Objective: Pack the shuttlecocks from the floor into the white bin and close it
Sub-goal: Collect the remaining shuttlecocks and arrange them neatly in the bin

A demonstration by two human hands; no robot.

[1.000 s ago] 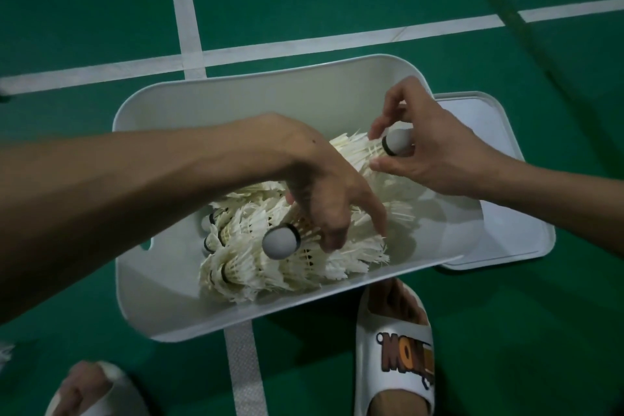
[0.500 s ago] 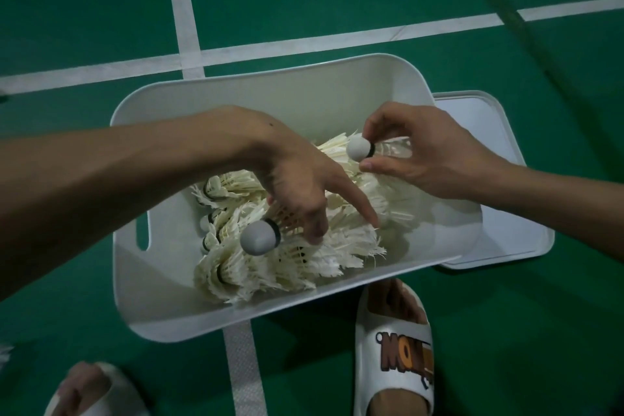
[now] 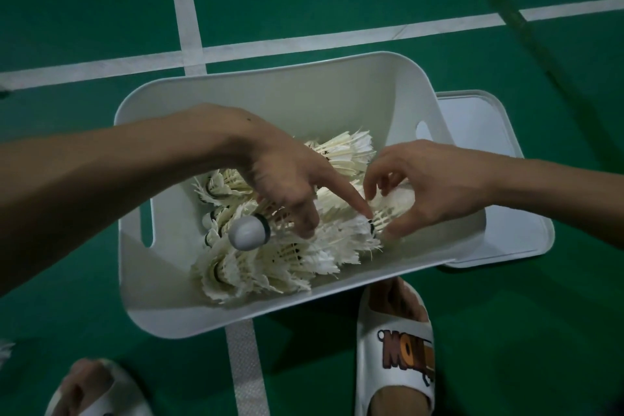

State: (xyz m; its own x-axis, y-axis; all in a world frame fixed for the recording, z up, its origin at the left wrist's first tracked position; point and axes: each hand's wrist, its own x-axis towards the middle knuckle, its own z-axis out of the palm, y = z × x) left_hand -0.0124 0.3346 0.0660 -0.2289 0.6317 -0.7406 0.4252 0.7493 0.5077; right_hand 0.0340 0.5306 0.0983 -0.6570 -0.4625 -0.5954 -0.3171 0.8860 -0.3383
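The white bin [image 3: 304,91] stands open on the green court floor, holding a pile of several white feather shuttlecocks [image 3: 290,257]. My left hand [image 3: 287,179] reaches into the bin and grips one shuttlecock [image 3: 250,231] by its feathers, cork pointing at me, index finger stretched to the right. My right hand [image 3: 429,182] is low in the bin's right part, fingers curled round another shuttlecock [image 3: 391,209] that lies against the pile. The bin's white lid [image 3: 479,132] lies flat on the floor, partly under the bin's right side.
White court lines [image 3: 189,27] cross behind and under the bin. My feet in white slides are near the bottom, the right one [image 3: 395,348] close to the bin's front edge, the left one [image 3: 98,392] at lower left. A feather bit [image 3: 5,351] shows at the left edge.
My right hand has gone down from above the pile into the bin's right part with its shuttlecock. My left hand has shifted slightly, still holding its shuttlecock.
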